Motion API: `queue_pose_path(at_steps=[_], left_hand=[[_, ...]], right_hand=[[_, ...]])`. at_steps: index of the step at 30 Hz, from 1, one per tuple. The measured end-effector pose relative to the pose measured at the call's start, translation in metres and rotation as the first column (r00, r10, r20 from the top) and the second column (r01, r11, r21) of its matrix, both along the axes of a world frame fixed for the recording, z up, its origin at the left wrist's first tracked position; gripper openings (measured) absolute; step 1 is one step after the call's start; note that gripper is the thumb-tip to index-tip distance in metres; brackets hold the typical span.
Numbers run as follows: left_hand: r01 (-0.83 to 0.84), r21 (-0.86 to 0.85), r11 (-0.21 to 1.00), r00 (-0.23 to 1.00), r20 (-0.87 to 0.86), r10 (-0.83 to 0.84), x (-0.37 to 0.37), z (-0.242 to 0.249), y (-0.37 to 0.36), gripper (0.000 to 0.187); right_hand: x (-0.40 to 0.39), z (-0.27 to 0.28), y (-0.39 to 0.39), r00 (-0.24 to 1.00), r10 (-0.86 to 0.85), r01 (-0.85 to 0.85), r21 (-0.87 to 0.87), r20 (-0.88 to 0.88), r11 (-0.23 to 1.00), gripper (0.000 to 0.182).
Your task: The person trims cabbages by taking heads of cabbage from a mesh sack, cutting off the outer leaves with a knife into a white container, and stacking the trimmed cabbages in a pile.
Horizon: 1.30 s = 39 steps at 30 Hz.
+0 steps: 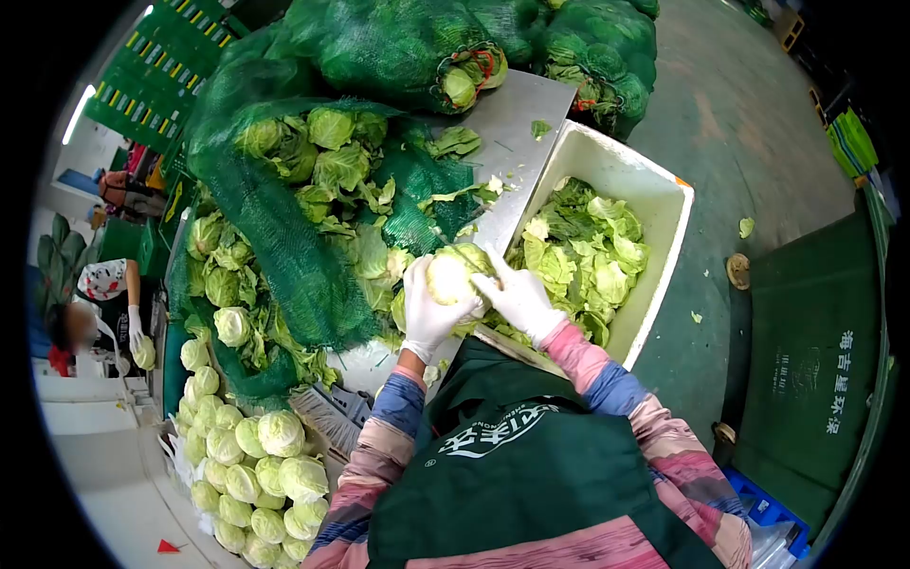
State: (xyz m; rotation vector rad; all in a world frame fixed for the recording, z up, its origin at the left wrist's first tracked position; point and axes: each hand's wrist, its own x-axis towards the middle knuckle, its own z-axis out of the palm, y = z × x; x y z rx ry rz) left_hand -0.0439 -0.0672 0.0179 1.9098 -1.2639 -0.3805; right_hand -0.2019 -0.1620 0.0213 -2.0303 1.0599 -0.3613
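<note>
In front of my apron, a trimmed cabbage (pixel 449 279) is held between my two white-gloved hands, its pale side facing up. My left hand (pixel 431 313) wraps around its left and lower side. On its right edge the fingers of my right hand (pixel 519 299) are bent against the outer leaves; whether they also hold a tool I cannot make out. Just right of my hands stands a white foam box (pixel 664 261) with loose green leaves (pixel 592 261) in it. Left of the cabbage, more loose leaves lie by an open green mesh bag (pixel 270 209) of cabbages (pixel 341 168).
Full mesh bags (pixel 379 57) lie across the metal table (pixel 507 128). Many pale cabbages (pixel 251 474) are piled at lower left. A large green bin (pixel 806 351) stands at right on the green floor (pixel 701 313). Another person (pixel 104 313) at far left holds a cabbage.
</note>
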Motion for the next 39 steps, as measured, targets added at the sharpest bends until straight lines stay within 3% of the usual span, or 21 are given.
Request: queue_pose_path(at_steps=[1,5,9,12,14,17,19,20,21,23,24,25,27,29,33,34,39], left_hand=[[0.004,-0.003,1.000,1.000,0.002,-0.004,-0.001,0.000,-0.002,0.094],[0.073,0.021,0.997,0.993,0.096,-0.075,-0.008,0.005,0.004,0.091],[0.069,-0.023,0.997,0.997,0.046,-0.068,-0.001,0.001,0.013,0.090],[0.081,-0.003,0.997,0.997,-0.010,-0.081,0.006,0.000,0.021,0.092],[0.096,0.021,0.995,0.995,-0.032,-0.095,0.012,0.001,0.027,0.094],[0.072,0.061,0.996,0.982,-0.179,-0.060,0.024,-0.010,0.035,0.096],[0.132,0.057,0.990,0.901,-0.423,-0.095,0.041,-0.025,0.045,0.094],[0.101,0.038,0.994,0.797,-0.601,-0.058,0.038,-0.025,0.046,0.093],[0.098,0.042,0.994,0.797,-0.601,-0.053,0.035,-0.029,0.044,0.093],[-0.096,0.011,0.995,0.803,-0.591,0.084,0.024,-0.039,0.031,0.092],[-0.091,0.011,0.996,0.948,-0.306,0.090,0.017,-0.035,0.023,0.094],[-0.092,0.011,0.996,0.947,-0.307,0.091,0.011,-0.028,0.016,0.094],[-0.127,-0.017,0.992,0.958,-0.260,0.118,-0.003,-0.017,0.008,0.102],[-0.148,0.041,0.988,0.961,-0.229,0.153,-0.010,-0.016,0.006,0.111],[-0.122,0.043,0.992,0.989,-0.085,0.125,-0.024,-0.019,0.003,0.114],[-0.125,0.039,0.991,0.991,-0.043,0.126,-0.025,-0.019,0.003,0.113],[-0.064,0.023,0.998,0.998,0.029,0.063,-0.034,-0.012,0.011,0.113]], right_hand=[[0.007,0.003,0.000,0.992,0.002,-0.018,-0.132,-0.123,0.991,0.062],[0.013,-0.006,-0.021,0.985,-0.105,0.081,-0.174,-0.136,0.981,0.048],[0.011,-0.004,-0.018,0.998,-0.032,0.026,-0.137,-0.044,0.990,0.047],[0.016,-0.011,-0.009,0.997,-0.068,0.071,-0.073,0.041,0.995,0.035],[0.010,-0.025,-0.021,0.994,-0.110,0.108,-0.065,-0.029,0.992,0.034],[-0.031,-0.080,-0.055,0.945,-0.229,0.219,-0.066,-0.234,0.973,0.033],[-0.054,-0.102,-0.062,0.874,-0.138,0.171,0.029,-0.467,0.985,0.036],[-0.057,-0.110,-0.057,0.872,-0.152,0.165,-0.013,-0.465,0.986,0.044],[-0.051,-0.097,-0.049,0.872,-0.147,0.162,-0.009,-0.466,0.987,0.044],[-0.034,-0.059,-0.032,0.954,-0.229,0.224,-0.047,-0.193,0.973,0.051],[-0.026,-0.034,-0.028,0.983,-0.151,0.152,0.010,-0.104,0.988,0.053],[-0.018,-0.008,-0.026,0.993,-0.047,0.056,0.077,-0.112,0.996,0.053],[-0.005,0.000,-0.020,0.988,0.151,-0.154,-0.101,-0.036,0.983,0.057],[0.004,0.025,-0.016,0.933,0.280,-0.309,-0.106,-0.226,0.945,0.058],[0.017,0.031,-0.014,0.892,0.305,-0.393,-0.240,-0.333,0.888,0.057],[0.018,0.034,-0.019,0.863,0.333,-0.421,-0.177,-0.379,0.890,0.053],[0.023,0.026,-0.047,0.949,0.163,-0.212,-0.161,-0.271,0.964,0.047]])
